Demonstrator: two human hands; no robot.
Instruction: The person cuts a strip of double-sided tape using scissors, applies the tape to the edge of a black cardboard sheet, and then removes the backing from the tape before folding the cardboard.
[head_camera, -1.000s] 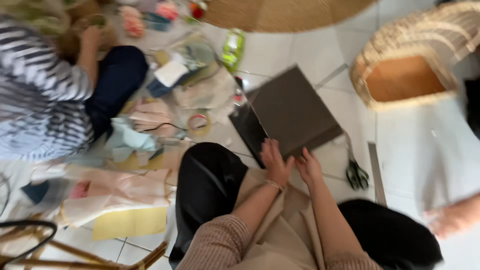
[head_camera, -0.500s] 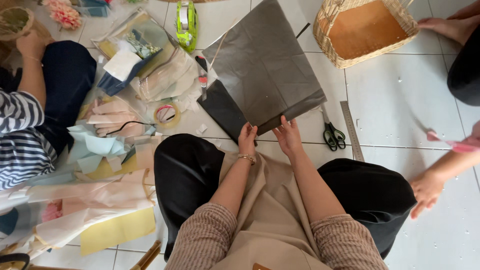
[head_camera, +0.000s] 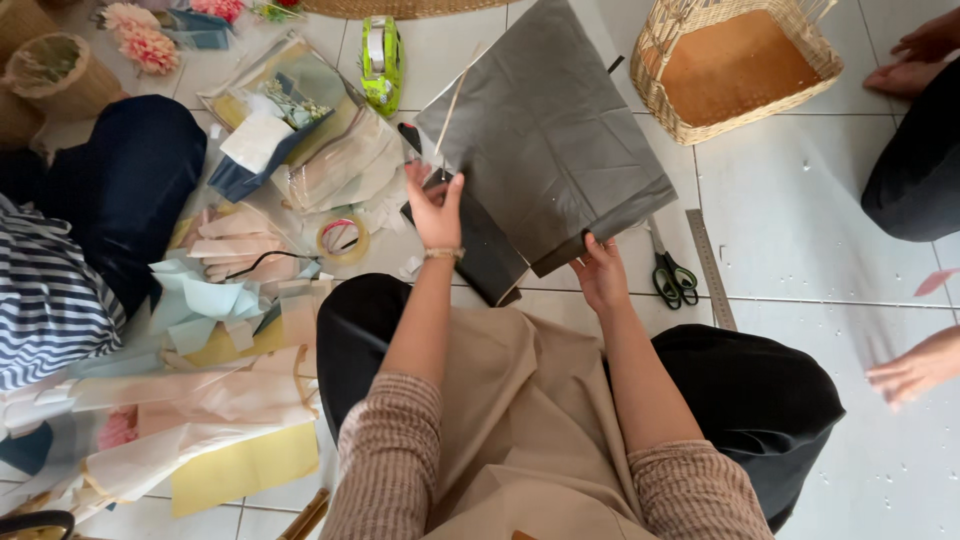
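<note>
Since half a second ago the left hand (head_camera: 437, 208) has left the near edge of the dark grey paper sheet (head_camera: 550, 130) and travelled up along its left side, while the right hand (head_camera: 600, 275) has stayed at the near corner. The left hand is now spread open, fingers fanned and palm down, pressing flat where the sheet's left edge meets the black sheets (head_camera: 480, 250) lying beneath; it grips nothing that can be seen. The right hand is loosely curled with its fingertips on the sheet's near edge; whether it pinches the paper or only rests on it cannot be told.

The grey sheet lies on the white tiled floor (head_camera: 800, 220) straight ahead of both hands, its long axis running away from the person and tilted slightly to the right. The left hand is farther forward along it, the right nearer the body.

Just right of the right hand lie green-handled scissors (head_camera: 672, 275) and a metal ruler (head_camera: 708, 265). Beyond them stands a wicker basket (head_camera: 735, 70). Left of the left hand are a roll of tape (head_camera: 342, 238), a green tape dispenser (head_camera: 380, 50), and heaps of pale wrapping paper (head_camera: 210, 300). Another person in a striped top (head_camera: 45, 300) sits at far left; someone else's hand (head_camera: 915, 368) shows at the right edge.
</note>
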